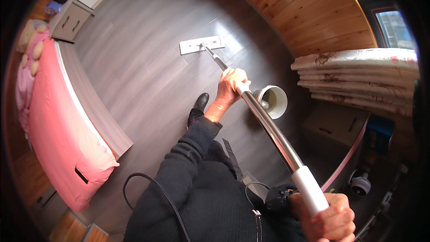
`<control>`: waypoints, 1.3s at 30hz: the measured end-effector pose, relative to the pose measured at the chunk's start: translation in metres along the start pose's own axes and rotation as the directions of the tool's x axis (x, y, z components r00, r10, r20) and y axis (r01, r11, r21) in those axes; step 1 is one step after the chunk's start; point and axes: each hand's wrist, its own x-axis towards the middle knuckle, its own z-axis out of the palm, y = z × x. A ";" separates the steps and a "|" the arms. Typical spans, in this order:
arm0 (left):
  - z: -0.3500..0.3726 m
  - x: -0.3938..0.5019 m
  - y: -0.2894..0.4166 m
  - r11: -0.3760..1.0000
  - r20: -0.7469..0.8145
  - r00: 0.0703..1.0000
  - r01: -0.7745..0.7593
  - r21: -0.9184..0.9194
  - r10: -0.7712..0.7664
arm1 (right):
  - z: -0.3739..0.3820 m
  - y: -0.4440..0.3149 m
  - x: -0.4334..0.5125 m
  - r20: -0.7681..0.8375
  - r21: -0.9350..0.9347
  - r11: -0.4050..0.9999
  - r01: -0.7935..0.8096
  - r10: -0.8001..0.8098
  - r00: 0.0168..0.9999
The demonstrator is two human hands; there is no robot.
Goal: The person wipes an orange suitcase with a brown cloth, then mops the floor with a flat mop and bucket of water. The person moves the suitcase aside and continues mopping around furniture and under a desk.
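Observation:
A flat mop with a white rectangular head [186, 46] lies on the grey wood-look floor [141, 60], in front of my body. Its shiny metal pole [272, 131] slants from the head back to the lower right. My left hand [231, 83] is wrapped around the pole partway up, near a white collar. Lower right, my right hand [332, 218] grips the white handle sleeve [309, 188] at the pole's top end. Just right of the pole stands a white bucket [280, 102], with something pale inside that I cannot make out.
On the left is a bed with a pink sheet [63, 131] and a plush toy [35, 52]. A drawer cabinet [69, 20] stands beyond it. Wood panelling [295, 10], a patterned curtain [356, 74] and a dark cabinet [336, 124] line the right. My shoe [202, 102] is behind the mop head.

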 end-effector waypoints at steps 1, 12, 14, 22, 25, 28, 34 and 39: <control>0.001 0.004 -0.010 1.000 -0.010 1.000 0.012 0.007 -0.012 | 0.003 0.006 -0.004 -0.013 -0.048 0.999 -0.023 0.023 1.000; 0.021 0.046 -0.123 0.988 0.090 0.985 0.146 0.043 -0.149 | 0.015 0.090 -0.050 0.040 -0.243 0.940 -0.240 0.256 0.966; 0.025 0.044 -0.124 0.993 0.099 0.992 0.075 0.086 -0.084 | 0.014 0.088 -0.046 -0.033 -0.269 0.921 -0.280 0.282 0.959; 0.013 0.005 -0.041 0.996 -0.115 0.992 0.067 0.061 -0.060 | -0.036 0.039 -0.004 -0.093 -0.241 0.940 -0.240 0.224 0.970; -0.001 -0.028 -0.001 0.995 -0.092 0.992 0.085 0.043 -0.081 | -0.076 0.009 0.004 -0.195 -0.104 0.934 -0.342 0.318 0.928; -0.008 -0.069 0.030 0.990 -0.078 0.991 0.117 0.073 -0.112 | -0.104 -0.004 0.018 -0.126 0.060 0.915 -0.399 0.403 0.906; -0.022 -0.144 0.050 0.969 0.005 0.975 0.219 0.115 -0.221 | -0.110 0.006 -0.003 -0.112 0.215 0.845 -0.490 0.520 0.847; -0.044 -0.165 0.046 0.953 0.149 0.952 0.238 0.189 -0.268 | -0.097 -0.006 -0.034 -0.243 0.288 0.920 -0.265 0.338 0.909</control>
